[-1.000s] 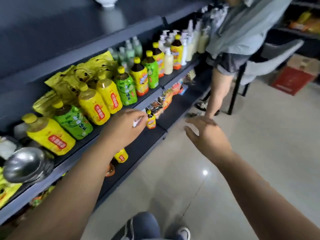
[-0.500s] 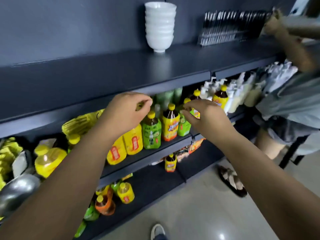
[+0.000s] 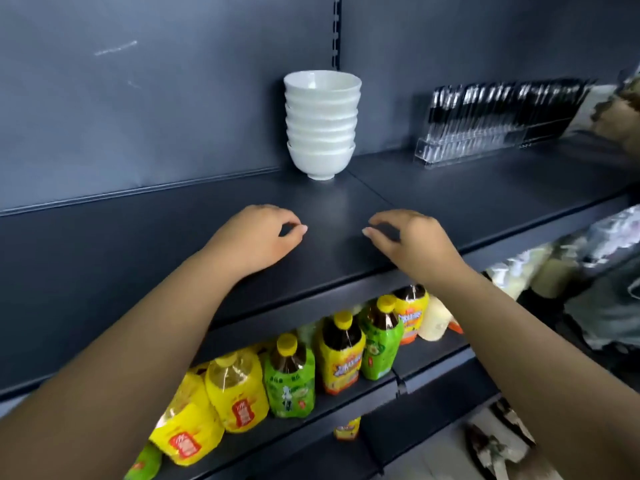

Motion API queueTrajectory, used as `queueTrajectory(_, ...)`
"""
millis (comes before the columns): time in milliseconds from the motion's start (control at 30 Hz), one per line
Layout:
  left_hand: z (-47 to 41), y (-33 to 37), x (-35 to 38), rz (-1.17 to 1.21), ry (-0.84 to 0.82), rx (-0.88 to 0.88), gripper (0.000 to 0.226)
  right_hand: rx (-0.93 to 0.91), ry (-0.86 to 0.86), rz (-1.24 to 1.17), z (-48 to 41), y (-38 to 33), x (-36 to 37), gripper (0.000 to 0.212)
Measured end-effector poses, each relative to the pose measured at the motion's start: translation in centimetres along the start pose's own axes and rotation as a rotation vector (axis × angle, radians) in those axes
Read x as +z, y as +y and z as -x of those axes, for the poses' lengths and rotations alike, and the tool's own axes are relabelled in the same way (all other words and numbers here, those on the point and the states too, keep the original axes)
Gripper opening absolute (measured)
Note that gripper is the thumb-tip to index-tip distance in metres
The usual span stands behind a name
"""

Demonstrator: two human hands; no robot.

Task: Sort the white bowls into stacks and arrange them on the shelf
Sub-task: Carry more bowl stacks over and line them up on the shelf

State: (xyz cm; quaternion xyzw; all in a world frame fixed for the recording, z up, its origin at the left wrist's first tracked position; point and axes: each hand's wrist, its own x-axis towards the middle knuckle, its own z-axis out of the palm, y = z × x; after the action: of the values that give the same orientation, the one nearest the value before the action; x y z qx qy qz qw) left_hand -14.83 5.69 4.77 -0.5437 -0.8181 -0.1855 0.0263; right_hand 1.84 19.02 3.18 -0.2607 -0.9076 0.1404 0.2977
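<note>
A stack of several white bowls stands upright at the back of the dark upper shelf, against the dark back panel. My left hand and my right hand hover over the shelf's front part, well in front of the stack. Both have loosely curled fingers that point toward each other, with a gap between them. Neither hand holds anything or touches the bowls.
A clear rack of black-handled cutlery stands to the right on the same shelf. Yellow and green drink bottles fill the shelf below. Another person stands at the right edge, reaching toward the shelf.
My view has risen from the lower shelves and floor to the upper shelf. Both hands moved up and forward, from below the shelf edge to above its surface, nearer the bowls.
</note>
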Motion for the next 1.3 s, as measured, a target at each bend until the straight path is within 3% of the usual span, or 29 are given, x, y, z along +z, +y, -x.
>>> queueTrajectory(200,-7.2,0.2,0.2,0.032,0.042,-0.2,0.038,0.054,-0.095,-0.165,-9.1,5.1,1.2,0.03)
queueTrajectory(300,-10.8,0.7,0.8,0.254,0.157,-0.369,0.042,0.094,-0.15,-0.349,-13.4,6.9,1.5,0.03)
queueTrajectory(433,-14.5,0.8,2.4,0.738,0.327,-0.572,0.061,0.142,-0.191,-0.638,-18.4,8.7,2.9,0.052)
queueTrajectory(600,-17.4,1.3,3.5,1.046,0.504,-0.57,0.071,0.135,-0.275,-0.948,-22.5,9.1,5.2,0.076)
queueTrajectory(667,-18.5,1.6,3.5,1.126,0.543,-0.549,0.086,0.104,-0.312,-1.02,-23.5,9.1,6.2,0.091)
queueTrajectory(700,-19.0,1.5,3.7,1.163,0.554,-0.542,0.092,0.093,-0.344,-1.053,-23.9,9.2,6.8,0.09)
queueTrajectory(767,-19.7,1.7,3.9,1.237,0.561,-0.52,0.09,0.053,-0.403,-1.124,-24.2,9.0,7.6,0.063)
queueTrajectory(833,-19.9,1.8,4.4,1.265,0.563,-0.493,0.087,0.05,-0.43,-1.178,-24.0,8.8,7.9,0.057)
queueTrajectory(967,-19.3,2.0,4.3,1.219,0.567,-0.501,0.092,0.048,-0.41,-1.207,-23.1,8.0,7.4,0.078)
queueTrajectory(1133,-17.0,2.2,4.1,1.144,0.618,-0.504,0.079,0.069,-0.422,-1.157,-20.9,6.8,6.6,0.057)
queueTrajectory(1300,-13.4,1.7,3.6,1.094,0.632,-0.474,0.103,0.071,-0.436,-1.107,-18.2,5.2,5.8,0.064)
